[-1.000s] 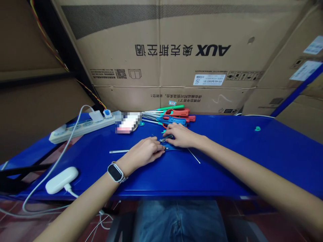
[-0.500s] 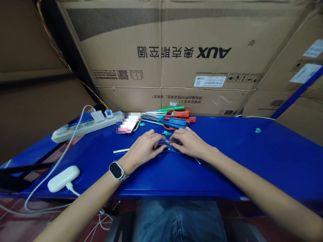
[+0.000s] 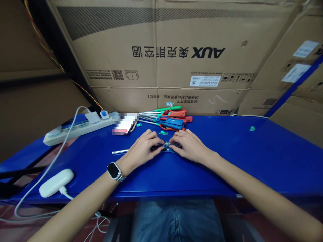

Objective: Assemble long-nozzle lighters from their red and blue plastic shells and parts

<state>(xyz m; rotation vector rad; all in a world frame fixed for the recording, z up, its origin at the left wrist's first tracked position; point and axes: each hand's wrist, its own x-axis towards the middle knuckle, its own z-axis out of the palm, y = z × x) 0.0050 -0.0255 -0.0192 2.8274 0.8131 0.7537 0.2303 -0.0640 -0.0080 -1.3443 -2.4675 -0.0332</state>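
Note:
My left hand [image 3: 142,148] and my right hand [image 3: 190,145] meet low over the blue table, fingertips pinched on opposite ends of a blue stick lighter [image 3: 167,149]. Its body appears opened, with small clear and metallic parts showing in the narrow gap between my hands. My fingers cover most of it. A thin silver metal tube [image 3: 119,152] sticks out to the left from behind my left hand; whether it joins the lighter I cannot tell. Just beyond my fingers lies a small green plastic piece [image 3: 163,133].
Several red, blue and green stick lighters [image 3: 171,121] lie piled behind my hands. Left of them are a phone [image 3: 126,122] and a power strip [image 3: 80,129]. A white device [image 3: 56,183] with a cable rests at front left. Cardboard [image 3: 156,60] walls the back.
The view has shifted slightly, moving the scene left. A thin rod end that showed below my right hand is now mostly hidden. Both hands still grip the lighter.

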